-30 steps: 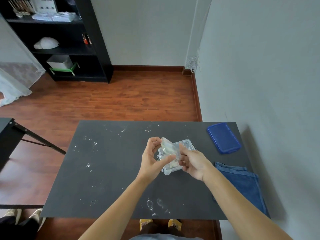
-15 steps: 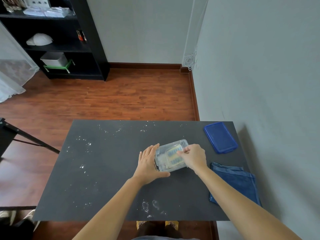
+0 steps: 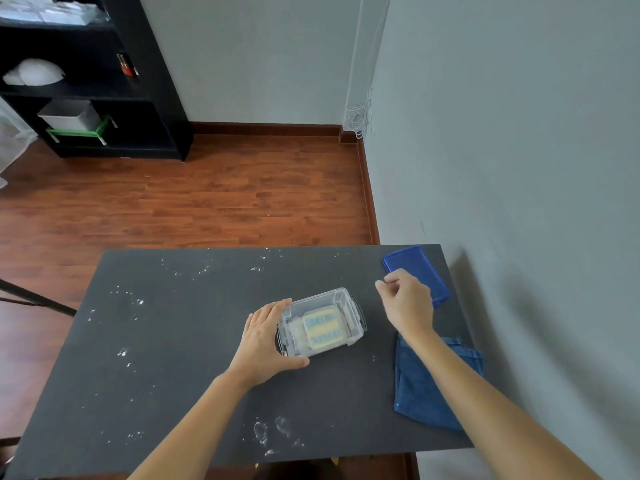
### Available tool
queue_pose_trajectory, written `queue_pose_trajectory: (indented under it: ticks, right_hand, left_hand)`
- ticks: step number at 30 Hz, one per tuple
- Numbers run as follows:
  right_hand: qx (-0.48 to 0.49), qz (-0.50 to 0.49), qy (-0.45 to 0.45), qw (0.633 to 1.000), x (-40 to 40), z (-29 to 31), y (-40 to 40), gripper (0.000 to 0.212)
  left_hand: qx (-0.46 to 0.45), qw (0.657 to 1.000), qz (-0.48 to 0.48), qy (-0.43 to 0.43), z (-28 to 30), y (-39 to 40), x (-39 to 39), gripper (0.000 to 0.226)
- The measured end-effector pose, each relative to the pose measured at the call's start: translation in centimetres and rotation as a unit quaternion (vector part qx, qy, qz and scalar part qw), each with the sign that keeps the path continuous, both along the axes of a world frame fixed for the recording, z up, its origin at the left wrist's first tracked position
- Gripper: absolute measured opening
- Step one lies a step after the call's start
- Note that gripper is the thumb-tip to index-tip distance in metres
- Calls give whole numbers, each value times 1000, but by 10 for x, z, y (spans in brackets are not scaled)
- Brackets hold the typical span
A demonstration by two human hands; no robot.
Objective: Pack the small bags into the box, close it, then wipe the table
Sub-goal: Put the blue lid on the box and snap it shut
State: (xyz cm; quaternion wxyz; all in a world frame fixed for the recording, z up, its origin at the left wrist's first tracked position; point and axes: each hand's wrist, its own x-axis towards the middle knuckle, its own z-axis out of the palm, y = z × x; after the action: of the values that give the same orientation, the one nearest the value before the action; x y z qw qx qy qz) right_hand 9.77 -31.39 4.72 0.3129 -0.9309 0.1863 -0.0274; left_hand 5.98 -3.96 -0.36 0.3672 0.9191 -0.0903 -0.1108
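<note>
Step in hand, by the look of it: fetching the lid to close the box.

Clear box (image 3: 320, 322) sits mid-worktop, open-topped, with the small bags (image 3: 321, 328) lying flat inside – yellow and blue, below the rim as far as can be told. Blue lid (image 3: 415, 270) lies at the far right corner of the worktop (image 3: 173, 341), well apart from the box. Folded blue cloth (image 3: 433, 382) waits at the near right edge, for wiping the white specks (image 3: 128, 351) scattered across the left and the near edge.

Left hand (image 3: 263, 344): spread, palm and fingers laid against the near-left end of the box, steadying it, gripping nothing. Right hand (image 3: 407, 303): loosely curled, empty, hanging over the near end of the lid – not yet touching it, as far as can be judged.

To do it well:
- Keep the left hand bracing the box so it cannot slide.
- Take the lid by its long edges, carry it level, line up corners with the rim.
- Check that no bag edge pokes above the rim before pressing down.
- Press evenly at both ends, then snap the dark side latches.
</note>
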Motion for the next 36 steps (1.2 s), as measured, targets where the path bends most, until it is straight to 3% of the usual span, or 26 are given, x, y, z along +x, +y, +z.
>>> queue_pose_trajectory:
  ticks: [4,7,13,17,19,21,25,28,32,36]
  right_hand:
    - [-111,-23,153,982,28,-20,-61,90]
    - [-144,12,246,958,37,-38,-78,120]
    - [-133,-12,210,969,40,-51,-79,118]
    - [-39,7,135,990,38,-30,-65,102]
    - [33,65,101,992,30,-15,-49,96]
    - [66,157,119,978,18,-4,-31,108]
    - [25,352,181,918,-4,10,6,122]
    - [-62,438,180,878,-7,13,30,118]
    - [-105,466,176,861,-7,15,48,115]
    - [-111,461,188,860,-5,17,55,115]
  left_hand:
    - [4,1000,-2,3,1,-2,2,107]
    - [15,1000,-10,11,5,-1,3,106]
    - [45,997,-25,49,15,1,9,106]
    - [66,993,-46,83,24,5,16,108]
    - [72,990,-48,108,28,7,19,111]
    - [55,988,-44,140,30,10,19,117]
    - [-99,961,26,256,33,22,13,129]
    - [-137,948,66,279,35,29,8,102]
    - [-156,952,97,246,38,24,2,50]
    - [-148,957,120,219,38,15,2,44]
